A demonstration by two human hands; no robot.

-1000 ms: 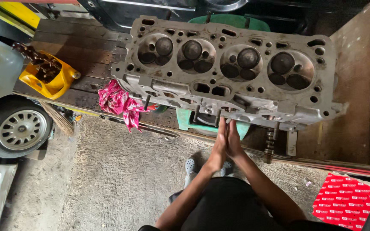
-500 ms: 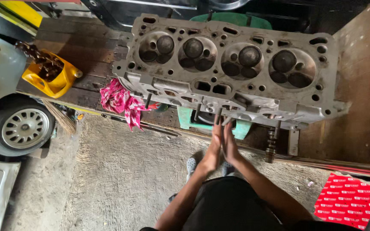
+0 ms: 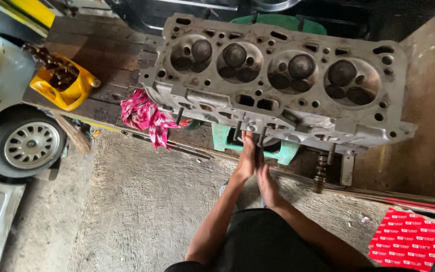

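A grey metal cylinder head (image 3: 278, 75) with several round combustion chambers lies on a wooden bench (image 3: 96, 55), with its near side overhanging the edge. My left hand (image 3: 247, 157) and right hand (image 3: 268, 185) are pressed palm to palm just below that side. The left hand is the higher one, with its fingertips against the casting. A thin dark rod (image 3: 261, 137) rises from between my palms into the head. My forearms come up from the lower middle of the view.
A pink rag (image 3: 144, 116) hangs over the bench edge to the left. Farther left is a yellow container (image 3: 61, 85) of dark parts. A car wheel (image 3: 28, 146) stands at left and a green stool (image 3: 222, 138) under the head. A red patterned box (image 3: 409, 239) lies lower right.
My hands have slid against each other. The left palm has moved up toward the head and the right has dropped back. The view has come closer to the head.
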